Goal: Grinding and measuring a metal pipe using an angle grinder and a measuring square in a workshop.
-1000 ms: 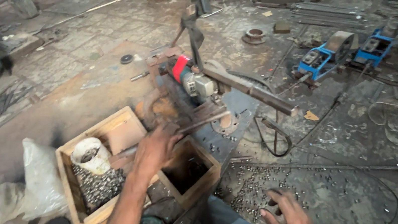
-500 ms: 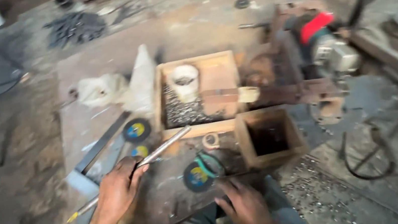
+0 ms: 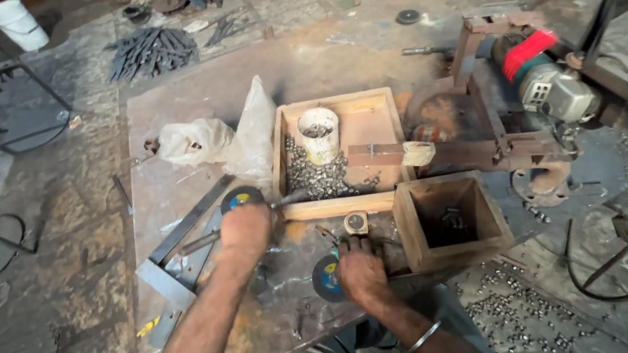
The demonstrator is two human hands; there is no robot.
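Left hand fisted round thin metal rod over rusty plate beside wooden tray of small metal pieces, right hand flat on blue cutting disc; feeding step, next likely steadying rod toward grinder

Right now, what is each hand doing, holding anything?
Left hand: closed around a thin metal rod.
Right hand: resting on a cutting disc; grip cannot be told.

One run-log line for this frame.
left hand: gripping metal rod | right hand: on cutting disc | wooden tray of small metal pieces beyond
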